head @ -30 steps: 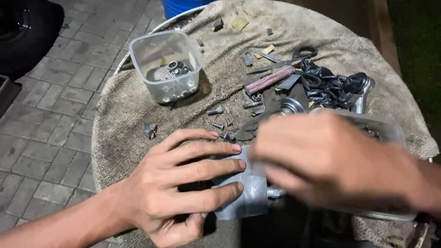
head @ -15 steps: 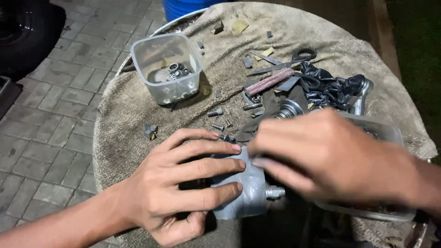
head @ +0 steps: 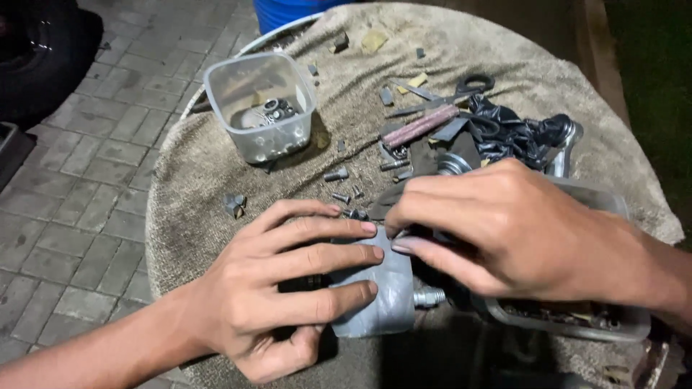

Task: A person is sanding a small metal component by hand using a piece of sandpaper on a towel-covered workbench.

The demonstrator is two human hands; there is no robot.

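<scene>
My left hand lies flat with spread fingers on a grey metal housing, pressing it onto the cloth-covered round table. A threaded stud sticks out of the housing's right side. My right hand hovers just right of the left fingertips, with its fingers pinched together at the housing's top edge. What they pinch is hidden. Under the right hand sits a clear plastic tray of small parts.
A clear plastic tub with metal parts stands at the back left. Loose bolts, scissors, a reddish-handled tool and a black plastic bag lie behind the hands. Paving stones lie to the left.
My right hand has shifted slightly left and down, bringing its fingertips closer to the left hand's fingers. The left hand stays on the housing.
</scene>
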